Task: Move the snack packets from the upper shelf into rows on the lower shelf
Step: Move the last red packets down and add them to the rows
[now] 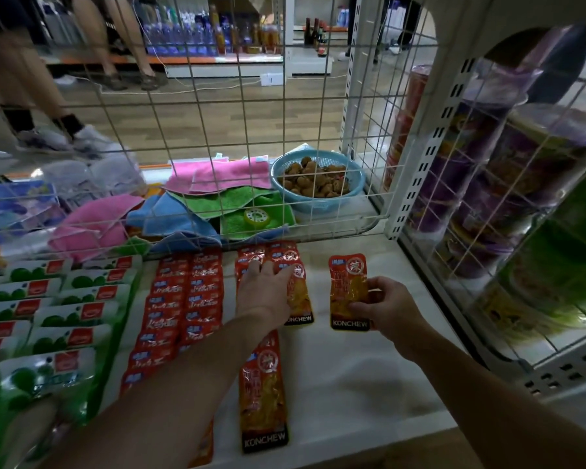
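Orange KONCHEW snack packets lie in a column on the white lower shelf [352,384]. My left hand [266,292] rests flat with straight fingers on the overlapping packets at the back [298,299]. My right hand [389,308] pinches the right edge of a single orange packet [347,292] that lies apart on the shelf to the right. Another orange packet [263,394] lies nearer the front, partly under my left forearm.
Small red packets [183,299] form two columns left of the orange ones; green-and-white packets [48,316] fill the far left. A wire grid [217,130] backs the shelf, with cloths and a blue basket [318,177] behind. Stacked tubs [487,184] stand behind mesh at the right.
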`<state>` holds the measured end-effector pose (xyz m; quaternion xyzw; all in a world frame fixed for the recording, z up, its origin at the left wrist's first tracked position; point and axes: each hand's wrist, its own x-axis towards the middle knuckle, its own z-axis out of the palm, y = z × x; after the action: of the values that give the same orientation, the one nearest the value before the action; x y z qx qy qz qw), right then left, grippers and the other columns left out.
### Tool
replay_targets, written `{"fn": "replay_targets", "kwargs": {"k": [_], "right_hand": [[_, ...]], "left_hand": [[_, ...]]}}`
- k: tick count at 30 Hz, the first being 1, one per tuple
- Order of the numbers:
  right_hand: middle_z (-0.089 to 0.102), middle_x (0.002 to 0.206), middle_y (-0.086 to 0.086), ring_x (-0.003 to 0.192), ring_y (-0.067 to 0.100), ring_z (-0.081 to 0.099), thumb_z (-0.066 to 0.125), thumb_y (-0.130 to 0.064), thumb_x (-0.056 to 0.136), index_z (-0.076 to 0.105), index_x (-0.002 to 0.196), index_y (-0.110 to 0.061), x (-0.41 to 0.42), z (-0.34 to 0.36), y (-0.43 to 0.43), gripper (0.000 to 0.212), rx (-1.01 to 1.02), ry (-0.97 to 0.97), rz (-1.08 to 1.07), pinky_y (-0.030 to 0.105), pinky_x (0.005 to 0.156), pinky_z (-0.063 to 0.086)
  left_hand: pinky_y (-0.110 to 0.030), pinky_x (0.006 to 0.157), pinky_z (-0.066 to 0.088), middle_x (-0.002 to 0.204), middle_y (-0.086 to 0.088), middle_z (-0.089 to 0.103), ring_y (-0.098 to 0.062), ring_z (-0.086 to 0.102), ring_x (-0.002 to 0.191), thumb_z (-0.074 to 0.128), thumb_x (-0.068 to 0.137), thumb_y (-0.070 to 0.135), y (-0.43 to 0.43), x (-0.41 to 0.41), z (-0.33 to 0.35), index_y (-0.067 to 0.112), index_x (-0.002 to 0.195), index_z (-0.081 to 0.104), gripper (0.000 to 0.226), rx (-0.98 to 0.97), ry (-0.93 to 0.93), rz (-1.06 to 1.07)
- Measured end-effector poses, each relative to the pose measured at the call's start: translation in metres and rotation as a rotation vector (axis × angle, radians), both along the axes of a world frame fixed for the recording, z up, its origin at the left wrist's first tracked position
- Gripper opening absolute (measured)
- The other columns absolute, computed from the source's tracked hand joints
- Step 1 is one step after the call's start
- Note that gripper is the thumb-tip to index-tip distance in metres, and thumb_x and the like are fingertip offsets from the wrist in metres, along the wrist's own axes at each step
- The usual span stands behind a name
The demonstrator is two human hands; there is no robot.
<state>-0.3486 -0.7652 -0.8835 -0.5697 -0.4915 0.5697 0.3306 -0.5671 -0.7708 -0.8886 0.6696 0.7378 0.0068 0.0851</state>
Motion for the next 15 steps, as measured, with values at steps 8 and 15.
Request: {"fn": "replay_targets", "kwargs": {"k": [8, 15], "right_hand": [[0.071, 0.101, 0.016, 0.089, 0.025, 0.073, 0.073, 0.006, 0.083, 0.058, 0.112, -0.005, 0.000, 0.001, -0.003, 0.035, 0.000, -0.011, 0.004, 0.030, 0.066, 0.059], [0.072, 0.099, 0.015, 0.086, 0.024, 0.073, 0.075, 0.005, 0.081, 0.059, 0.103, -0.012, -0.004, -0.003, -0.004, 0.032, 0.008, -0.076, 0.010, 0.032, 0.067, 0.060]], "left_hand": [[-0.043, 0.118, 0.024, 0.146, -0.007, 0.039, -0.031, 0.027, 0.137, 0.064, 0.089, 0.035, 0.003, 0.001, -0.005, 0.037, 0.155, 0.024, 0.077, 0.002, 0.024, -0.009], [-0.046, 0.120, 0.020, 0.156, -0.005, 0.028, -0.034, 0.018, 0.143, 0.064, 0.091, 0.031, 0.005, -0.004, -0.012, 0.037, 0.152, 0.031, 0.070, 0.009, 0.033, -0.004]]}}
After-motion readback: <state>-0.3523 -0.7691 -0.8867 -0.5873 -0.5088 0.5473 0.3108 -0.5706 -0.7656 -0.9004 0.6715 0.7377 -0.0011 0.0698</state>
